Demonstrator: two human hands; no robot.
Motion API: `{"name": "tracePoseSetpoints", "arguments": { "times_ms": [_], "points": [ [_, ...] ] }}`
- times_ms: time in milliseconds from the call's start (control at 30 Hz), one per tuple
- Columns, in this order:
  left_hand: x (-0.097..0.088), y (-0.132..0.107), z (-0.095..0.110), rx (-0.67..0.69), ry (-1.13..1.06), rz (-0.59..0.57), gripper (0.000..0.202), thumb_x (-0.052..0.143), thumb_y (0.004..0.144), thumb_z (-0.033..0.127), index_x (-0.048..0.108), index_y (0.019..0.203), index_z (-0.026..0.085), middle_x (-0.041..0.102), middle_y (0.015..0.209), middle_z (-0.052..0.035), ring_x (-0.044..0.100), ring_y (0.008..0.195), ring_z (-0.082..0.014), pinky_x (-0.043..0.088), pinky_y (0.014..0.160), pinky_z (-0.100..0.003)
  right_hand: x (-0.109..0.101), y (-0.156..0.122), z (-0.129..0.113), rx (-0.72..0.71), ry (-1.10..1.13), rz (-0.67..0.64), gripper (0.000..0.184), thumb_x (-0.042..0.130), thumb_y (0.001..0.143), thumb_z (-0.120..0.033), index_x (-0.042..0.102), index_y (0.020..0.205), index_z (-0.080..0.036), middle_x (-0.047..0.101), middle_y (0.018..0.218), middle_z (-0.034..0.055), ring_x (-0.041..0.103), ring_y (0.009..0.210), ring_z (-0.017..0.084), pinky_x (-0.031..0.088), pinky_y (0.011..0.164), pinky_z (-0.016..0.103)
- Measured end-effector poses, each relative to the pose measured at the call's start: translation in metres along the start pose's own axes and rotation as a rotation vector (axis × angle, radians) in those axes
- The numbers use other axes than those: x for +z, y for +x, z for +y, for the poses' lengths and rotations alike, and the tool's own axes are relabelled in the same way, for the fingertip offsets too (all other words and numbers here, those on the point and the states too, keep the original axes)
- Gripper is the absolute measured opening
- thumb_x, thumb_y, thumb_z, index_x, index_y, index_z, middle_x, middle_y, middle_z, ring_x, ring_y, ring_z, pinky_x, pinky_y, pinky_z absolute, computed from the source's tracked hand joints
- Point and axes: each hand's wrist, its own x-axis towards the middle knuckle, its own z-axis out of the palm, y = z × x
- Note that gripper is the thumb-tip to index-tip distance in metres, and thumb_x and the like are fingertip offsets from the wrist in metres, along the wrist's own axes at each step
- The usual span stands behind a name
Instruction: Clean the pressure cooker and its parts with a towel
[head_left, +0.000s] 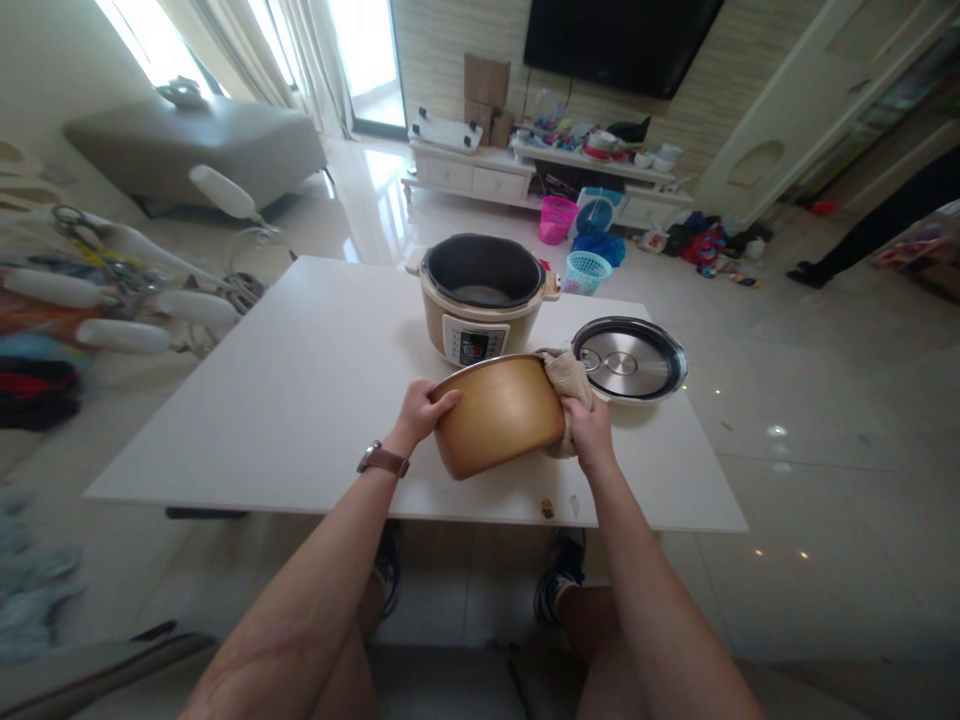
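Observation:
A gold-coloured inner pot (499,415) is tilted above the near part of the white table, its opening turned away from me. My left hand (420,415) grips its left side near the rim, thumb on the outer wall. On the other side, my right hand (589,430) holds a beige cloth (568,380) against the pot's wall and rim. Just behind stands a beige electric pressure cooker (442,315) with its dark top uncovered and a control panel in front. Its round lid (634,365) lies to the right, metal inner side up.
The white table (300,400) bears two small items, one a brown piece (547,508), near its front edge. Beyond it, a pink basket (557,218) and a light-blue basket (587,268) stand on the floor. A person's leg (877,225) shows at far right.

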Motion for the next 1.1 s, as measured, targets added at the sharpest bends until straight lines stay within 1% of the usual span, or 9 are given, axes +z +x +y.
{"name": "tracePoseSetpoints", "arguments": {
  "times_ms": [67, 200, 300, 400, 533, 733, 867, 967, 1100],
  "points": [
    [-0.003, 0.003, 0.007, 0.010, -0.022, -0.042, 0.061, 0.061, 0.076, 0.068, 0.032, 0.049, 0.023, 0.024, 0.053, 0.0039, 0.022, 0.054, -0.0086, 0.014, 0.052, -0.028, -0.001, 0.000, 0.002, -0.003, -0.006, -0.001, 0.040, 0.065, 0.074, -0.042, 0.080, 0.102, -0.018, 0.081, 0.098, 0.0059, 0.071, 0.099, 0.031, 0.055, 0.098, 0.047],
    [-0.005, 0.007, 0.029, 0.031, -0.049, -0.035, 0.059, 0.060, 0.082, 0.065, 0.033, 0.051, 0.022, 0.025, 0.056, 0.0033, 0.025, 0.056, -0.0091, 0.015, 0.053, -0.028, -0.003, 0.000, 0.004, 0.005, -0.014, -0.015, 0.042, 0.068, 0.073, -0.044, 0.080, 0.103, -0.017, 0.081, 0.098, 0.0070, 0.071, 0.099, 0.032, 0.055, 0.098, 0.048],
    [-0.001, 0.007, 0.039, -0.012, 0.018, -0.054, 0.061, 0.068, 0.078, 0.066, 0.038, 0.050, 0.021, 0.028, 0.055, 0.0032, 0.026, 0.055, -0.0087, 0.015, 0.051, -0.027, -0.004, 0.000, 0.003, 0.010, -0.019, -0.020, 0.042, 0.069, 0.073, -0.044, 0.079, 0.103, -0.017, 0.081, 0.098, 0.0080, 0.071, 0.100, 0.033, 0.056, 0.097, 0.048],
    [0.002, 0.006, 0.041, -0.038, 0.056, -0.051, 0.062, 0.071, 0.075, 0.066, 0.041, 0.049, 0.020, 0.030, 0.054, 0.0031, 0.027, 0.054, -0.0083, 0.016, 0.050, -0.026, -0.004, -0.002, 0.001, -0.008, -0.029, -0.007, 0.041, 0.067, 0.074, -0.043, 0.079, 0.102, -0.017, 0.081, 0.097, 0.0082, 0.071, 0.099, 0.034, 0.056, 0.097, 0.049],
    [0.004, 0.006, 0.037, -0.031, 0.040, -0.050, 0.061, 0.071, 0.075, 0.065, 0.041, 0.048, 0.019, 0.030, 0.054, 0.0033, 0.027, 0.053, -0.0079, 0.016, 0.049, -0.026, -0.002, -0.009, -0.010, -0.147, -0.069, -0.020, 0.038, 0.064, 0.080, -0.040, 0.078, 0.108, -0.018, 0.081, 0.100, 0.0089, 0.071, 0.105, 0.033, 0.055, 0.101, 0.049],
    [0.008, 0.004, 0.033, -0.028, 0.047, -0.032, 0.060, 0.071, 0.076, 0.062, 0.039, 0.048, 0.020, 0.030, 0.053, 0.0034, 0.027, 0.053, -0.0077, 0.016, 0.048, -0.025, -0.001, -0.032, -0.045, -0.516, -0.286, -0.115, 0.043, 0.061, 0.085, -0.028, 0.073, 0.126, -0.020, 0.075, 0.130, 0.0128, 0.067, 0.121, 0.033, 0.050, 0.112, 0.052],
    [0.013, 0.004, 0.035, -0.024, 0.047, -0.034, 0.060, 0.070, 0.077, 0.063, 0.041, 0.049, 0.019, 0.032, 0.053, 0.0032, 0.028, 0.055, -0.0084, 0.018, 0.048, -0.025, 0.002, -0.050, -0.066, -0.708, -0.462, -0.228, 0.054, 0.062, 0.084, -0.022, 0.071, 0.138, -0.025, 0.067, 0.148, 0.0094, 0.057, 0.137, 0.035, 0.041, 0.121, 0.055],
    [0.016, 0.003, 0.038, -0.010, 0.045, -0.028, 0.061, 0.070, 0.077, 0.063, 0.038, 0.049, 0.019, 0.031, 0.054, 0.0031, 0.027, 0.056, -0.0086, 0.018, 0.049, -0.025, 0.003, -0.054, -0.070, -0.735, -0.481, -0.258, 0.058, 0.064, 0.082, -0.021, 0.070, 0.140, -0.029, 0.066, 0.150, 0.0064, 0.055, 0.139, 0.036, 0.039, 0.123, 0.056],
    [0.018, 0.002, 0.038, -0.027, 0.049, -0.030, 0.061, 0.070, 0.077, 0.065, 0.041, 0.049, 0.019, 0.033, 0.053, 0.0027, 0.029, 0.054, -0.0087, 0.018, 0.048, -0.026, 0.000, -0.045, -0.063, -0.656, -0.380, -0.206, 0.055, 0.061, 0.083, -0.021, 0.072, 0.136, -0.029, 0.070, 0.143, 0.0063, 0.060, 0.133, 0.034, 0.043, 0.119, 0.056]
  ]
}}
